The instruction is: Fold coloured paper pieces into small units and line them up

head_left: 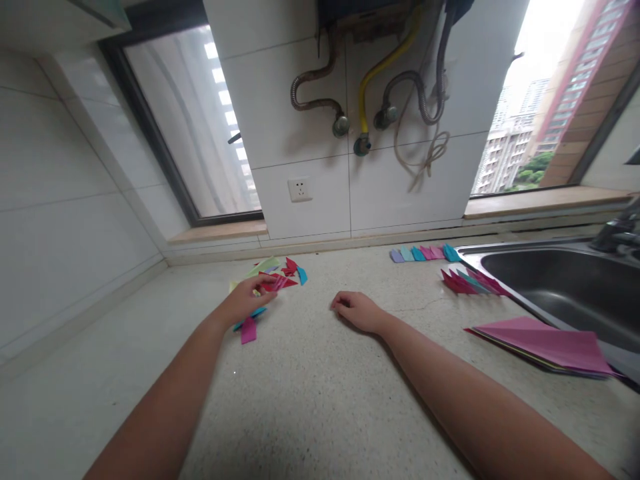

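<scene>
At the left of the counter, my left hand (245,298) reaches over a loose pile of coloured folded papers. Its thumb and fingers are closed on a small pink folded paper (280,283), slightly blurred. Around and under that hand lie a red folded paper (290,267), a blue folded paper (302,275), a pale green paper (269,265) and a magenta folded paper (249,331). Part of the pile is hidden by the hand. My right hand (359,312) rests on the counter near the middle, fingers curled in, with nothing visible in it.
Small folded papers (423,253) stand in a row by the wall at the right. Nearer is a fanned row of red and teal pieces (473,281). Larger pink paper planes (545,343) lie stacked beside the steel sink (525,247). Pipes and a socket (300,189) are on the wall.
</scene>
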`<state>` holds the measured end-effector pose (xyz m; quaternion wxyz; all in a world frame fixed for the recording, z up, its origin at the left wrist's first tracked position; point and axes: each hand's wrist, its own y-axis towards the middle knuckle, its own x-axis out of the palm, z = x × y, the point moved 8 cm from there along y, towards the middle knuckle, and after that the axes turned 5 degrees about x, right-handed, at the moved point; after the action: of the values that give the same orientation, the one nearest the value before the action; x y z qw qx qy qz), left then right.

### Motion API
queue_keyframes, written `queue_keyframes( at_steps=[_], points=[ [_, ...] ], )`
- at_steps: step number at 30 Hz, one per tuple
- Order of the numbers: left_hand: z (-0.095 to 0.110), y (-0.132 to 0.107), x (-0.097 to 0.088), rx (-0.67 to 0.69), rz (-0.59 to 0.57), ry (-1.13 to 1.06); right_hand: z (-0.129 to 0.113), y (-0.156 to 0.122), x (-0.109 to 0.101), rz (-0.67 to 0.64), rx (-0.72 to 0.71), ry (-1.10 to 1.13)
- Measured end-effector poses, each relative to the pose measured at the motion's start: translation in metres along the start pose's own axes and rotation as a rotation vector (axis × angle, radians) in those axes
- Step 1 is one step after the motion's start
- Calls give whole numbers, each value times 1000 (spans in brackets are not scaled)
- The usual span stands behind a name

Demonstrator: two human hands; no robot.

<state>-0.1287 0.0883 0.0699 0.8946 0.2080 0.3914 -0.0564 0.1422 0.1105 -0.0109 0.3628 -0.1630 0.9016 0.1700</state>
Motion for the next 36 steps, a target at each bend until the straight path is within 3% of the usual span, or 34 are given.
queue_keyframes(
  at_steps=[3, 5, 9, 11, 14, 25, 29, 36],
  points=[
    [36, 3, 50, 67, -75, -166, -1, 0, 0, 1, -3, 9],
    [50, 1, 79, 64, -71, -246, -1, -1, 0, 5, -8, 19],
    [55, -10, 129, -38, -102, -480, -3, -2, -2, 25, -28, 44],
    [57, -15, 144, -44, -138, -564, -4, -4, -2, 27, -39, 59],
    [56, -18, 151, -40, -158, -618, -5, -4, -3, 30, -44, 95],
    [33, -13, 150, -120, -175, -825, -11, -8, -6, -30, -41, 445],
    [32, -14, 153, -111, -221, -834, -23, -17, -5, -62, -63, 475],
    [43, -16, 152, -53, -309, -798, -27, -19, -8, 7, -50, 501]
  ],
)
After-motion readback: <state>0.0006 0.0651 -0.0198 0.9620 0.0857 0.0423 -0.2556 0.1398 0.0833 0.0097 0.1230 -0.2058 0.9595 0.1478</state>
